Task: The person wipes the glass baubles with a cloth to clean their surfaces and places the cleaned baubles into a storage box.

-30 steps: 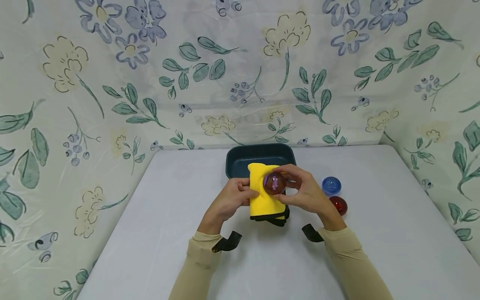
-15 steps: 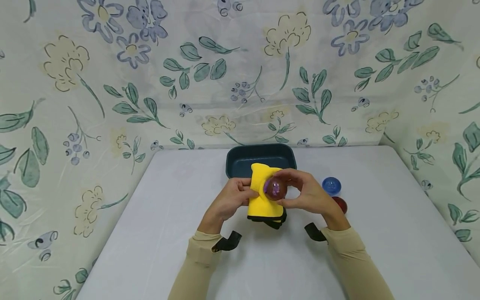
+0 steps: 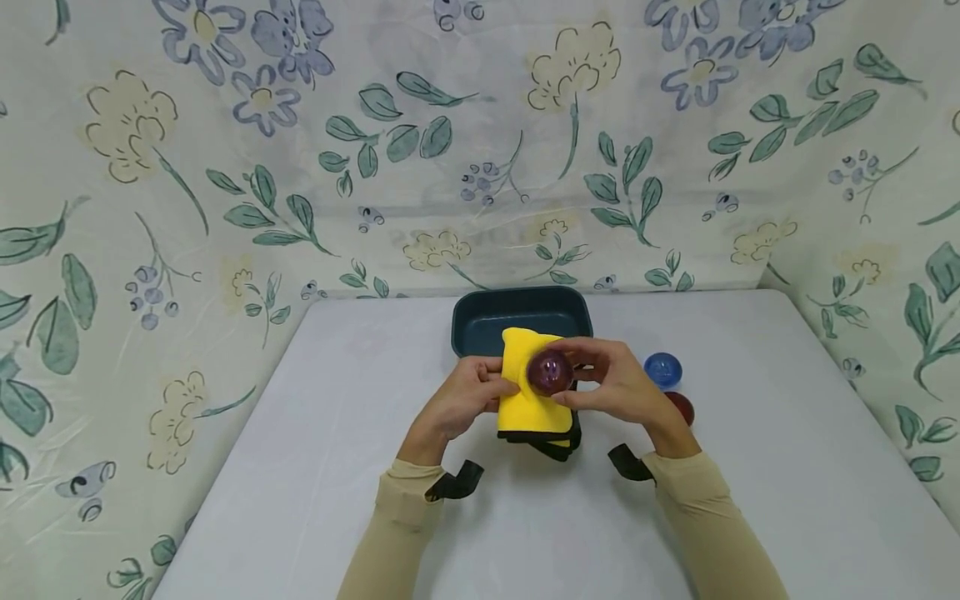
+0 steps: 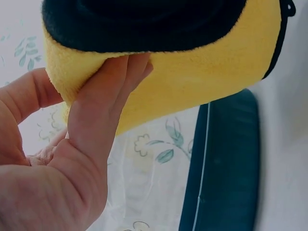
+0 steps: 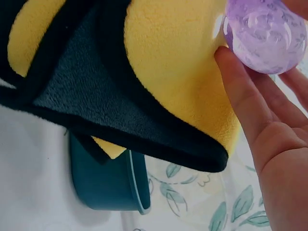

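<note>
Showing cloth (image 5: 96, 96) grey underside | right wrist only, head hides it

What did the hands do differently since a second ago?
Very little. The right hand turned the purple ball slightly against the yellow cloth, and the cloth shifted a bit in the left hand. Both hands kept their hold. The blue ball, red ball and dark tray stayed put.

From my head view the light is even, bright and soft, with faint shadows. My wrist views are close, slightly blurred, with washed-out white backgrounds.
</note>
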The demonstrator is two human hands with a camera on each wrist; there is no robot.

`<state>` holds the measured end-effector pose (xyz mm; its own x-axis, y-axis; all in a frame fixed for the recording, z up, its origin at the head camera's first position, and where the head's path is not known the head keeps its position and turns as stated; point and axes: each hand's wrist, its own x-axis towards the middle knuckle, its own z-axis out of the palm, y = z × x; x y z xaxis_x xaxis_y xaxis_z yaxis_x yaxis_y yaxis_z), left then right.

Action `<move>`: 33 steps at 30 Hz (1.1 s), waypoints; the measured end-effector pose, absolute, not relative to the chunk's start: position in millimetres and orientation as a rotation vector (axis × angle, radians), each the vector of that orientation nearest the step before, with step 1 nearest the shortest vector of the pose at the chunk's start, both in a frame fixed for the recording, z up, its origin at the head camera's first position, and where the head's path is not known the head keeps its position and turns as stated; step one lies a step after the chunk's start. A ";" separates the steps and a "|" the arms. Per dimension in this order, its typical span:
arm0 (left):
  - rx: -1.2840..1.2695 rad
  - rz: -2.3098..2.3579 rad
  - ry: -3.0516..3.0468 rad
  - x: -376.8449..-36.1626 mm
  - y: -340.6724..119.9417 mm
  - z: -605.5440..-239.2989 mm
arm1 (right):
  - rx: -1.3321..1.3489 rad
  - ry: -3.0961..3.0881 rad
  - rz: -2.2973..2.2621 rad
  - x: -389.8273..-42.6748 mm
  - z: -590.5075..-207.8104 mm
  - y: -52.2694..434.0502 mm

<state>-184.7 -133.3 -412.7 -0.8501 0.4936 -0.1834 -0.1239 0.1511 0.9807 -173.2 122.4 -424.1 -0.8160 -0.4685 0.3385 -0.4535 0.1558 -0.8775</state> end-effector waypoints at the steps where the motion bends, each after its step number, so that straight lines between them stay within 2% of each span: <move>1: 0.346 1.741 1.968 -185.3 -133.2 -412.6 | -0.943 2.382 -1.807 -173.4 -424.5 122.1; 17: 0.363 1.631 1.894 -197.7 -134.0 -430.1 | -0.802 2.342 -2.041 -183.2 -413.7 111.5; 33: 0.254 1.458 2.012 -209.7 -147.1 -453.1 | -0.695 2.272 -2.131 -228.2 -395.4 81.9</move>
<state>-209.7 -147.1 -453.1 -0.7811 0.4981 -0.3766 -0.2030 0.3678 0.9075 -228.2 81.9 -395.4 -0.9040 -0.2769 0.3259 -0.3429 0.0142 -0.9393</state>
